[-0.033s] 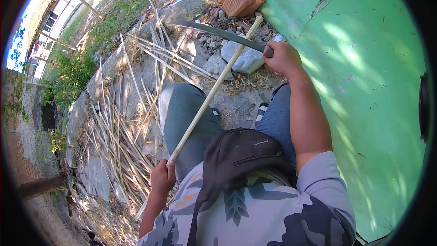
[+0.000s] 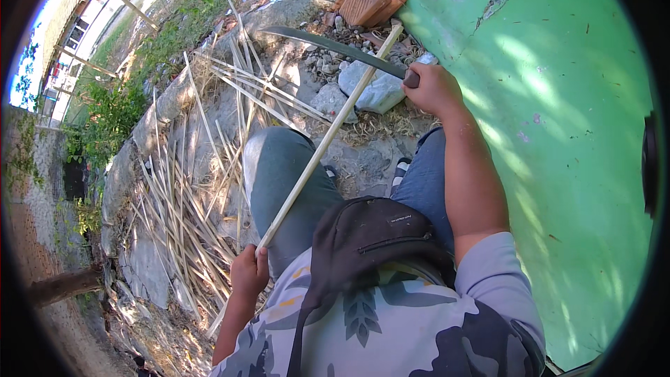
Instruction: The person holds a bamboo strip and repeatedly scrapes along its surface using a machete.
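My right hand (image 2: 434, 89) is closed around the dark handle of a machete (image 2: 326, 43). The curved blade points to the left and lies across the upper part of a long pale strip (image 2: 307, 173), which looks like bamboo or wood. My left hand (image 2: 249, 272) grips the lower end of this strip, thumb along it. The strip slants up to the right over my left thigh. Its far end comes out beyond the blade, above a whitish stone (image 2: 380, 94).
Many similar pale strips (image 2: 181, 216) lie heaped on the ground to the left. Red-brown ribbed tiles (image 2: 373, 0) are stacked at the far side among rubble. A smooth green surface (image 2: 558, 167) runs along my right. Green plants (image 2: 115, 115) grow at the left.
The machete's tip has shifted very slightly upward in the picture. Both hands and the strip stay where they were.
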Available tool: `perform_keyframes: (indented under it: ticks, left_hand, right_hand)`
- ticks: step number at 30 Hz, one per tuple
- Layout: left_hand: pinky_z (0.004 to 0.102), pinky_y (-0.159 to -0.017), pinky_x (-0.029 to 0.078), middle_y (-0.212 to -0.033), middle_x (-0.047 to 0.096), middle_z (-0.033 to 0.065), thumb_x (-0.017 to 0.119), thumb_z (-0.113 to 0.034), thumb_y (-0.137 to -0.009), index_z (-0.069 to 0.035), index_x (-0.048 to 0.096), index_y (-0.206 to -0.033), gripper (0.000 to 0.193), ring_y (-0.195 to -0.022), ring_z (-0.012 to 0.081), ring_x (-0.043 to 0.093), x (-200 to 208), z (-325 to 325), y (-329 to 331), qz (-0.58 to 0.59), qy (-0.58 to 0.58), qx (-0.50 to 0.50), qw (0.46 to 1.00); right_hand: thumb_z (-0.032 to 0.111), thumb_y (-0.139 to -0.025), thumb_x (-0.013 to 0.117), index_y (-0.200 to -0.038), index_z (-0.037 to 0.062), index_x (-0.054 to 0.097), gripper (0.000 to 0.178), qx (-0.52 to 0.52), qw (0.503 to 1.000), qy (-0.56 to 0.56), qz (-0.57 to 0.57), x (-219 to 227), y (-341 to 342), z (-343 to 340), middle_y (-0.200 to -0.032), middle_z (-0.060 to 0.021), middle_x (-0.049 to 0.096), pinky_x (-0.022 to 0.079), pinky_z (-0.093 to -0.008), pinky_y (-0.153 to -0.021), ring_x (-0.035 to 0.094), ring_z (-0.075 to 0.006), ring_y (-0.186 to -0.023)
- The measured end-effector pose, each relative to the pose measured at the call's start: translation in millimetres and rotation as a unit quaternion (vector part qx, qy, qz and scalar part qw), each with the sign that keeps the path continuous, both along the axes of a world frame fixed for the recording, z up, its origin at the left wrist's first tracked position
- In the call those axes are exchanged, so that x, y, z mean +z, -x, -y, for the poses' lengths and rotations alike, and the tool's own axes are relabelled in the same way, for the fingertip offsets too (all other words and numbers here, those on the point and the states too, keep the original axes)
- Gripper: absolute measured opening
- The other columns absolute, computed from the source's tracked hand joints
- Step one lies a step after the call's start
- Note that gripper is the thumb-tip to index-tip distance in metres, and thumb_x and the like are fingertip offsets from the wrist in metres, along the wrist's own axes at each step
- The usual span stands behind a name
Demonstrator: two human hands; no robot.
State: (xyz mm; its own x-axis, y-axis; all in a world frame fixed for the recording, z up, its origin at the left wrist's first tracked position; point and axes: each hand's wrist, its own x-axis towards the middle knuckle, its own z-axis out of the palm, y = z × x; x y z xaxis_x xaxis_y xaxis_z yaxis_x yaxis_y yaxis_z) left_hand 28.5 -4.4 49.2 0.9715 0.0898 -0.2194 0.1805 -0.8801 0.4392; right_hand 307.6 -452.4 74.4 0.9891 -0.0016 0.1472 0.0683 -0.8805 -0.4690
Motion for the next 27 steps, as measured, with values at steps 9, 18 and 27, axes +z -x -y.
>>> perform_keyframes:
  ticks: [9,18,27]
  left_hand:
    - [0.0521,-0.059,0.045,-0.067,0.059,0.0242,0.056,-0.036,-0.098,0.000,0.056,-0.084,0.039,-0.066,0.0475,0.060,5,-1,0,-0.027,-0.005,-0.011,1.000]
    - [0.0377,-0.052,0.042,-0.058,0.053,0.0096,0.060,-0.034,-0.100,0.000,0.056,-0.086,0.037,-0.051,0.0229,0.052,10,-9,-4,-0.095,0.090,-0.004,0.991]
    - [0.0277,-0.051,0.040,-0.062,0.051,-0.0017,0.058,-0.036,-0.103,-0.001,0.061,-0.090,0.037,-0.055,0.0069,0.048,23,-13,-5,-0.192,0.214,0.079,0.955]
  right_hand:
    - [0.029,-0.077,0.071,-0.090,0.0119,0.069,0.022,0.097,0.994,0.022,-0.048,15,7,-8,-0.086,-0.0144,0.071,0.054,-0.0464,-0.076,0.069,-0.0369,-0.086]
    - [0.029,-0.077,0.076,-0.090,0.0032,0.067,0.031,-0.070,0.992,-0.056,0.085,-28,-11,16,-0.082,-0.0177,0.069,0.051,-0.0441,-0.071,0.067,-0.0370,-0.080]
    - [0.028,-0.074,0.076,-0.091,0.0049,0.068,0.030,0.112,0.988,-0.001,-0.104,3,6,-1,-0.085,-0.0169,0.070,0.052,-0.0437,-0.073,0.068,-0.0360,-0.082]
